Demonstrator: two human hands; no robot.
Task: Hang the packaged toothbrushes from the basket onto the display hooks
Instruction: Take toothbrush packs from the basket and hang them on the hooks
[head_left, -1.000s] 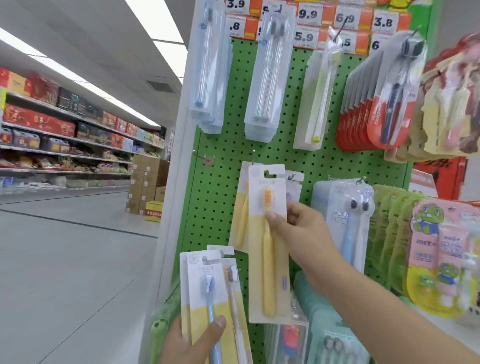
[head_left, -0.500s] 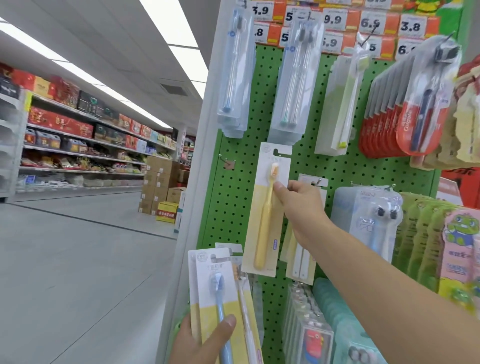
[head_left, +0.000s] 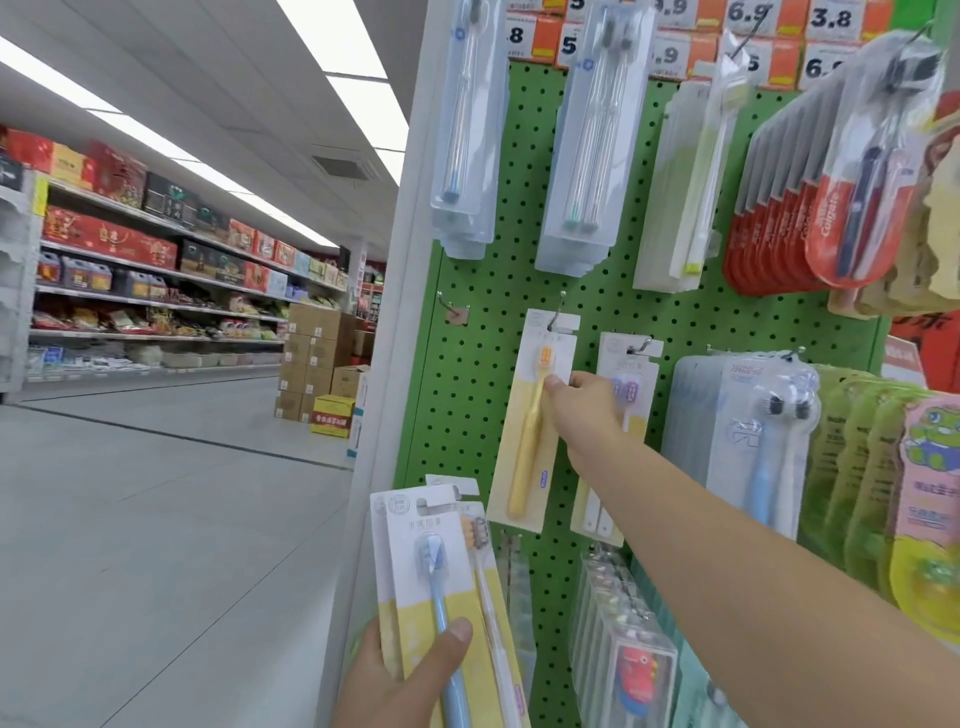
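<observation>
A yellow packaged toothbrush hangs by its top slot on a display hook of the green pegboard. My right hand pinches the pack's right edge near the brush head. Low in the view, my left hand holds a fanned stack of toothbrush packs, thumb pressed on the blue one in front. To the right of the yellow pack hangs a purple toothbrush pack on its own hook. No basket is in view.
An empty hook sticks out left of the yellow pack. Clear-boxed toothbrushes and red Colgate packs hang above, frog-printed packs at the right. An aisle with stocked shelves and cardboard boxes lies to the left.
My right hand raised the yellow pack from in front of the pegboard up to the hook, and its slot now sits over the hook. The left hand's stack stayed low.
</observation>
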